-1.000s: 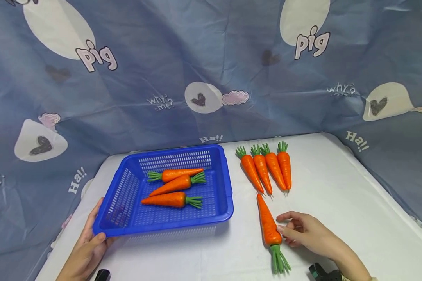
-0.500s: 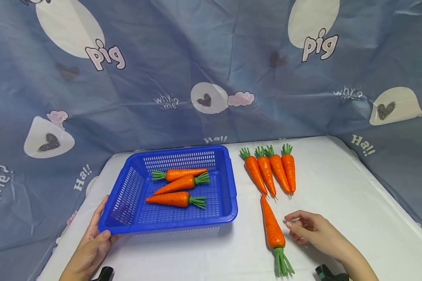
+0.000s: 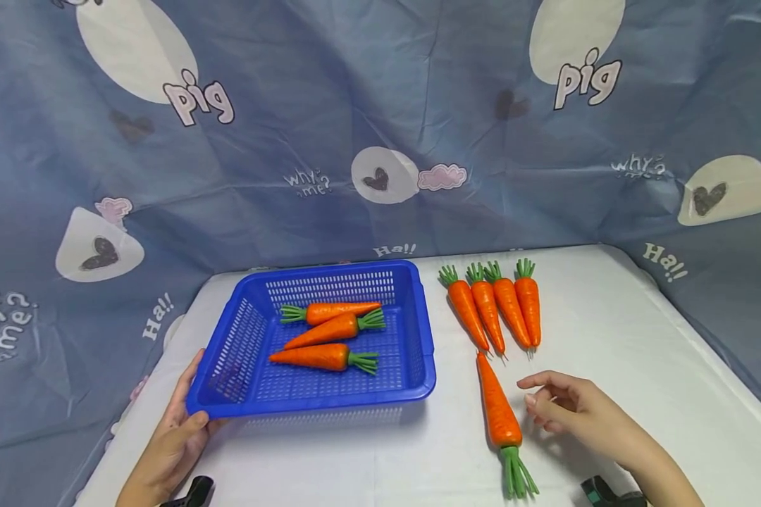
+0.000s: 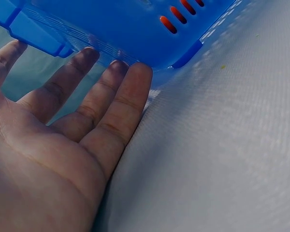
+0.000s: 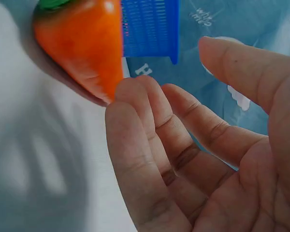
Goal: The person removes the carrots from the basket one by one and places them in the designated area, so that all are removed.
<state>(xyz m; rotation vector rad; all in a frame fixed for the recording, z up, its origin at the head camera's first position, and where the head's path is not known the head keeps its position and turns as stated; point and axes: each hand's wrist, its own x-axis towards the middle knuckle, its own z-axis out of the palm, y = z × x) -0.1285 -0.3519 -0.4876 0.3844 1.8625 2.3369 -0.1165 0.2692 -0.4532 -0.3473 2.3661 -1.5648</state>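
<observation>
Three carrots [image 3: 317, 357] with green tops lie in a blue plastic basket [image 3: 330, 405]. My left hand [image 3: 171, 443] holds the basket's front left corner, thumb at the rim and fingers along the outside. In the left wrist view, the fingertips [image 4: 137, 77] meet the basket's lower side [image 4: 111, 24]. On the table, one carrot [image 3: 499, 415] lies with its top toward me. To its right, my right hand [image 3: 577, 415] hovers with loosely bent fingers and nothing in them. The right wrist view shows this carrot [image 5: 82, 38] just beyond the fingertips.
Several carrots [image 3: 495, 310] lie side by side at the back, right of the basket, tips toward me. A white cloth [image 3: 609, 317] covers the table. Behind and at the sides hangs a blue printed curtain [image 3: 292, 211].
My right hand has drawn away from the near carrot, leaving a gap between them. The left hand keeps its place on the basket. The head view has shifted slightly.
</observation>
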